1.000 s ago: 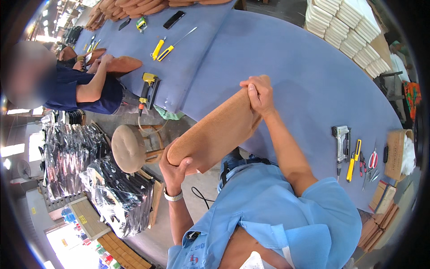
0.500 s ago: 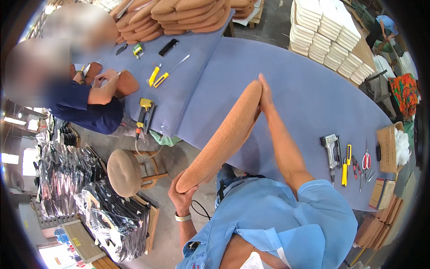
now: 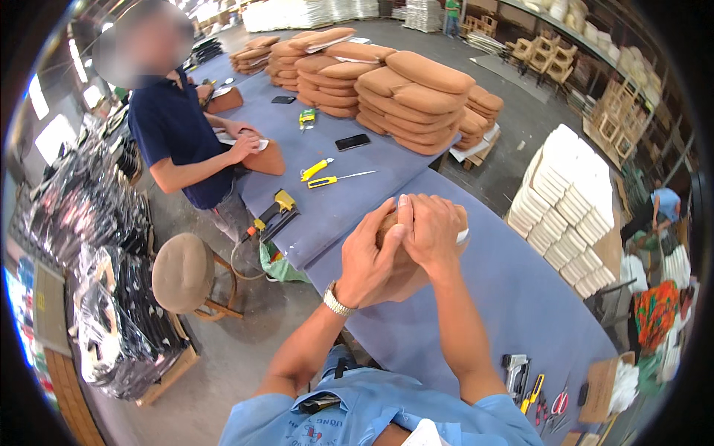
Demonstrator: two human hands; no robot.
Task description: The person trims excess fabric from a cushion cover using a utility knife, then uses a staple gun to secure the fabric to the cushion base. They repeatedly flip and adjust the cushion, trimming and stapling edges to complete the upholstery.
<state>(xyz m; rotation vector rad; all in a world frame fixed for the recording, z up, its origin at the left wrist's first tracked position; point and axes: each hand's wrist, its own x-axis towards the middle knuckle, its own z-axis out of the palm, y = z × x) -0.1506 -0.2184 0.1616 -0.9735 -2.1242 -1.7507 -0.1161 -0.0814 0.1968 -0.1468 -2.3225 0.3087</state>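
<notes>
I hold a tan upholstered seat cushion [image 3: 399, 276] on end above the blue-grey table [image 3: 513, 297]; I see it edge-on, mostly hidden by my hands. My left hand [image 3: 368, 256] grips its near left side, a watch on the wrist. My right hand [image 3: 431, 232] clasps its top from the right, fingers over the edge. Both hands meet at the cushion's upper end.
A person in a dark blue shirt [image 3: 175, 130] works a brown cushion piece [image 3: 262, 157] at the table's left. Stacks of tan cushions [image 3: 405, 93] stand farther back. A yellow staple gun [image 3: 277, 209], yellow screwdrivers [image 3: 327, 175], a phone [image 3: 352, 141], a round stool [image 3: 184, 273], white foam stacks [image 3: 573, 208] and tools [image 3: 532, 386] lie around.
My view has tipped up toward the far stacks. The cushion, earlier stretched long between my hands, now stands end-on, and my left hand has come up from its lower end to the top.
</notes>
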